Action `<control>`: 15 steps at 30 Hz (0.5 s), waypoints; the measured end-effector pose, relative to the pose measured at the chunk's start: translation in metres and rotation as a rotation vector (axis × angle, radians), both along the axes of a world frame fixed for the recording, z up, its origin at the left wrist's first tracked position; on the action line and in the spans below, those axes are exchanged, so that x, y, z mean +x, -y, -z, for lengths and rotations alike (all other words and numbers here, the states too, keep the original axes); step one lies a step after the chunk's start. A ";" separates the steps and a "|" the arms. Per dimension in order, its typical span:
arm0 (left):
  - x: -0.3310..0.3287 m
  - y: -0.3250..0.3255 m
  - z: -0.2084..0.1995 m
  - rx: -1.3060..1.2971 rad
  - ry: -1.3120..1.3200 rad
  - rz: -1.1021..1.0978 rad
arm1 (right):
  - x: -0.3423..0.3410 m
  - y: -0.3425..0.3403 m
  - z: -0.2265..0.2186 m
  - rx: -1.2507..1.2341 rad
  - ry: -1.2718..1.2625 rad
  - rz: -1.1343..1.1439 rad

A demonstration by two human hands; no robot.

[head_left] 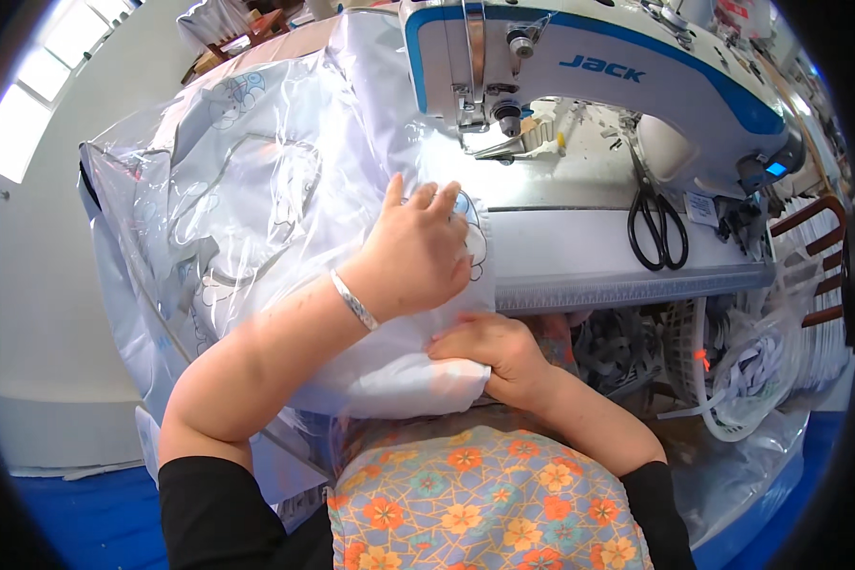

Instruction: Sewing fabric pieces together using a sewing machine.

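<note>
A large sheet of pale white-lavender fabric (351, 123) with outlined cartoon prints covers the left of the sewing table and hangs over its front edge. My left hand (411, 242), with a silver bangle at the wrist, lies on the fabric with its fingers stretched out, partly over a blue-and-white print. Lower and to the right, my right hand (499, 351) is closed round the fabric's folded front edge; some of its fingers are hidden. Just beyond my left hand, the needle end of a white-and-blue sewing machine (579, 66) hangs over the bed.
Black-handled scissors (657, 228) lie on the machine bed, behind a ruler strip (627, 287) along the front edge. Clear plastic sheeting (152, 152) spreads at the left. Below right stands a white basket (686, 347) beside a plastic bag of strips (755, 366).
</note>
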State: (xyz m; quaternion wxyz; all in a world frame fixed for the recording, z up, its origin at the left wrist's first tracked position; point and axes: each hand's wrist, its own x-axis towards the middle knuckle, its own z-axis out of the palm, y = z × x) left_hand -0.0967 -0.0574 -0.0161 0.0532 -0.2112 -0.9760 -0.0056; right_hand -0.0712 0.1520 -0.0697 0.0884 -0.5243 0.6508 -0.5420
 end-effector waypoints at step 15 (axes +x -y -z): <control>-0.036 0.012 0.021 0.061 -0.238 -0.037 | -0.037 0.007 0.006 0.128 -0.375 0.121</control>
